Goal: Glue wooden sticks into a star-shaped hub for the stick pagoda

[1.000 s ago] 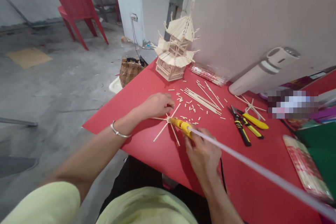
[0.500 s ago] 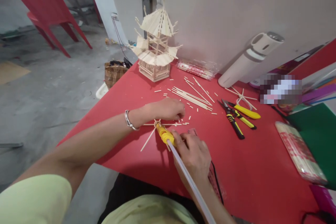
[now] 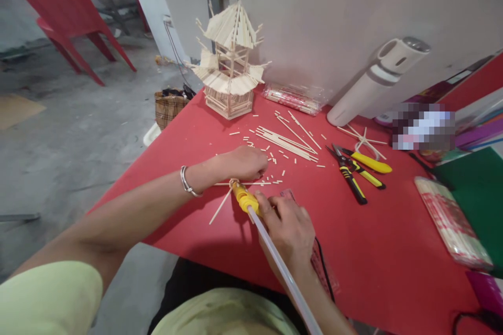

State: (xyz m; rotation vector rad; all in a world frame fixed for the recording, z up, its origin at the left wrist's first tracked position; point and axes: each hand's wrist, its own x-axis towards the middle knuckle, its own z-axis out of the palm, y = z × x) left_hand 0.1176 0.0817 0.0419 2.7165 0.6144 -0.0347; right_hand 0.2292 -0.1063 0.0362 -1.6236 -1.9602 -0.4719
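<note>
**A:** What is the right hand (image 3: 288, 227) grasping?

**B:** A yellow glue gun (image 3: 247, 201) — its nozzle is meeting the centre of a star-shaped stick frame (image 3: 231, 181), which is lying toward the near edge of the red table (image 3: 377, 251). A translucent glue stick (image 3: 283, 272) is projecting from the gun's rear.

**A:** And the left hand (image 3: 249, 162)?

**B:** It is reaching over the far side of the frame with fingers curled; the fingertips are poorly visible, so whether they are pinching anything cannot be told.

**A:** What is surrounding the work?

**B:** Short stick pieces (image 3: 273, 159) are lying scattered near the left hand, longer sticks (image 3: 288, 144) just beyond. A pagoda model (image 3: 230, 81) is standing at the back — and black-and-yellow pliers (image 3: 352, 185) are lying at right.
</note>
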